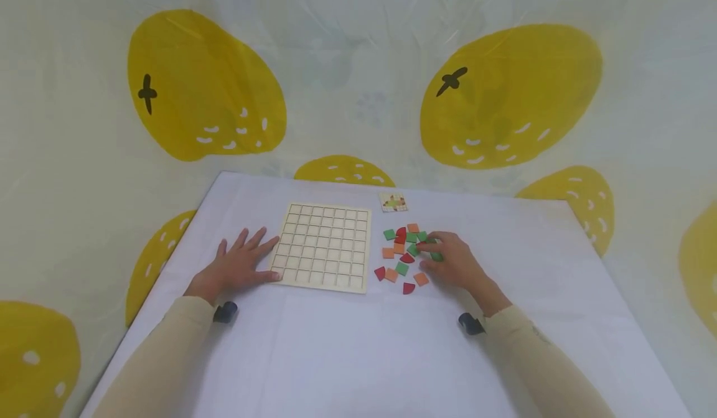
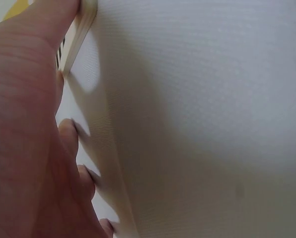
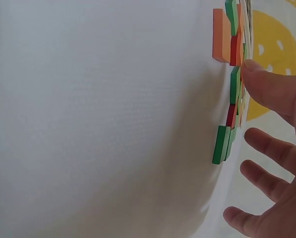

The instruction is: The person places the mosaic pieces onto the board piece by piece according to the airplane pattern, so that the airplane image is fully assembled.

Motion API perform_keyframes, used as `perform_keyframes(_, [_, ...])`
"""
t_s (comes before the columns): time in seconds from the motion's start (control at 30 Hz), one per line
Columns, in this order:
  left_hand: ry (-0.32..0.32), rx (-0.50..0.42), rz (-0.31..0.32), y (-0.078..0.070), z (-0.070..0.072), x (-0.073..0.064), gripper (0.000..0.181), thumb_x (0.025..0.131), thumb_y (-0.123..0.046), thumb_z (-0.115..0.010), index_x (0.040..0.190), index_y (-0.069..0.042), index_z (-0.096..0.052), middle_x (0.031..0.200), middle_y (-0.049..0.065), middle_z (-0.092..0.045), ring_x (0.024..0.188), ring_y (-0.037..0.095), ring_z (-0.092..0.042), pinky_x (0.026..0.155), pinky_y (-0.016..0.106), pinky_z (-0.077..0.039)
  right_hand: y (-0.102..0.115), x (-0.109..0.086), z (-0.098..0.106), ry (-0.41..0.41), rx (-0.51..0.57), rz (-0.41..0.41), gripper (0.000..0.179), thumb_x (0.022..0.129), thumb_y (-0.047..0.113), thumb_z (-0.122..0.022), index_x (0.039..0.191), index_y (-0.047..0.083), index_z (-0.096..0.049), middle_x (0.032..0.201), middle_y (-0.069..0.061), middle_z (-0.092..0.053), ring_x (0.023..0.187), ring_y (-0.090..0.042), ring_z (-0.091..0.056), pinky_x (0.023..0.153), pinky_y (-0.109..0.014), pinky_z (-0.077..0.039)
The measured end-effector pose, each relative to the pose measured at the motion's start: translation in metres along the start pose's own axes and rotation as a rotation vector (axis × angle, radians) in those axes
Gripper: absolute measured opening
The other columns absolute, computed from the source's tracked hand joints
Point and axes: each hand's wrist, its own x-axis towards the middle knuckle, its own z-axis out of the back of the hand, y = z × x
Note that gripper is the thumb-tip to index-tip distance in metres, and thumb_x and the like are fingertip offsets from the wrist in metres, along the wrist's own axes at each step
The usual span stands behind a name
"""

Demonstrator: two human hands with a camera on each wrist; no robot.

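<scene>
In the head view, left of centre, the left hand (image 1: 238,265) lies with fingers spread, gripping nothing, its thumb touching the pale square wooden grid board (image 1: 322,247) at centre, while the right hand (image 1: 450,259) is over small flat green, orange and red pieces (image 1: 402,269) right of centre. The left wrist view shows the board's edge at upper left, by the thumb. In the right wrist view, the parted fingers at right visibly hold nothing, near the pieces at upper right.

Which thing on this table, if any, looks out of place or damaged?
Nothing plainly stands out. The coloured tiles lie scattered at mixed angles beside the grid board, but no damage is visible.
</scene>
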Motion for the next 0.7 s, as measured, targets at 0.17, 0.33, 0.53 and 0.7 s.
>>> perform_keyframes(0.17, [-0.005, -0.016, -0.006, 0.0, -0.002, 0.001, 0.101, 0.085, -0.086, -0.053, 0.167, -0.035, -0.022, 0.178, 0.011, -0.007, 0.161, 0.051, 0.004, 0.118, 0.083, 0.005, 0.001, -0.001, -0.005, -0.002, 0.026, 0.024, 0.042, 0.092, 0.029, -0.081, 0.132, 0.02, -0.074, 0.144, -0.014, -0.059, 0.143, -0.039, -0.042, 0.113, -0.067, -0.044])
perform_keyframes(0.33, [0.002, -0.028, -0.003, 0.0, -0.001, 0.0, 0.101, 0.086, -0.085, -0.055, 0.167, -0.035, -0.022, 0.178, 0.01, -0.005, 0.161, 0.051, 0.005, 0.118, 0.083, 0.006, 0.002, -0.006, -0.01, -0.021, 0.044, 0.075, 0.037, 0.09, 0.026, -0.083, 0.126, 0.018, -0.077, 0.139, -0.014, -0.063, 0.139, -0.039, -0.046, 0.11, -0.065, -0.047])
perform_keyframes(0.53, [0.015, -0.011, 0.022, 0.0, 0.0, 0.002, 0.105, 0.082, -0.089, -0.053, 0.167, -0.037, -0.019, 0.179, 0.008, -0.003, 0.162, 0.05, 0.007, 0.119, 0.081, 0.008, 0.008, -0.013, -0.012, -0.029, 0.065, 0.119, 0.035, 0.088, 0.024, -0.085, 0.121, 0.019, -0.08, 0.128, -0.011, -0.066, 0.13, -0.035, -0.052, 0.102, -0.06, -0.054])
perform_keyframes(0.7, [0.02, -0.009, 0.021, 0.002, -0.001, 0.004, 0.107, 0.081, -0.091, -0.052, 0.167, -0.037, -0.019, 0.178, 0.008, -0.003, 0.161, 0.05, 0.007, 0.119, 0.082, 0.007, 0.017, -0.019, -0.011, -0.032, 0.083, 0.155, 0.034, 0.087, 0.021, -0.086, 0.12, 0.017, -0.08, 0.124, -0.009, -0.067, 0.126, -0.031, -0.055, 0.101, -0.059, -0.054])
